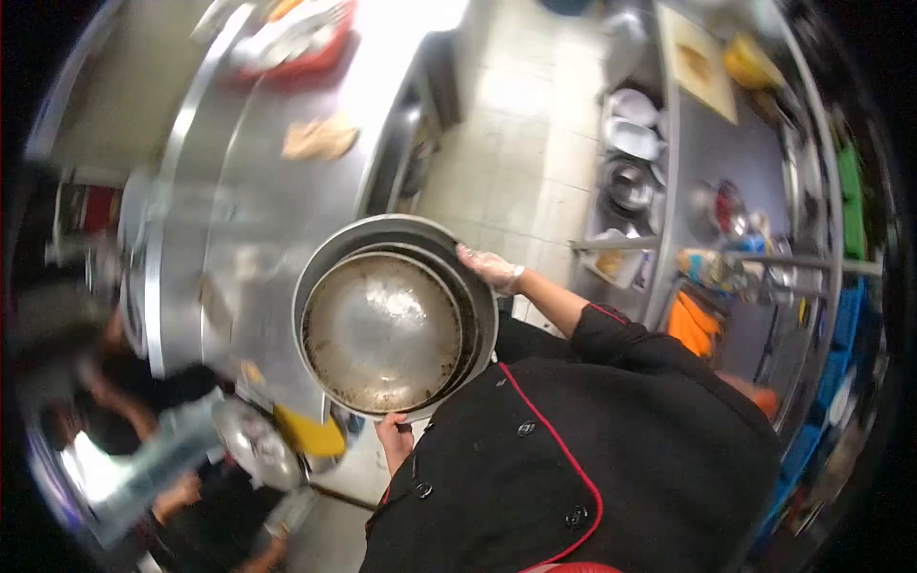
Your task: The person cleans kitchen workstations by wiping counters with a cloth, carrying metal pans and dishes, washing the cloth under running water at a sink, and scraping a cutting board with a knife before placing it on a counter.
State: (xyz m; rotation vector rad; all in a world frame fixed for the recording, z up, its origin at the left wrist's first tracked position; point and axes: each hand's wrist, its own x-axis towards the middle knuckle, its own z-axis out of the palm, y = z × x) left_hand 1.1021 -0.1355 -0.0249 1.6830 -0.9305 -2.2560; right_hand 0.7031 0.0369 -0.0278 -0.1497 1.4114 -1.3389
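A large round metal pan (318,258) is held in front of my body, with smaller round pans nested inside it. The uppermost one (382,329) shows a worn, brown-spotted surface. My right hand (490,268), in a clear glove, grips the large pan's rim at the upper right. At the bottom edge, my left hand (395,439) has its fingers closed on the rim.
A steel counter (277,191) holds a tan cloth (321,137) and a red tray (349,43). Right of the tiled floor (506,153), shelves hold bowls (632,138). People work at lower left, near a round metal lid (258,442).
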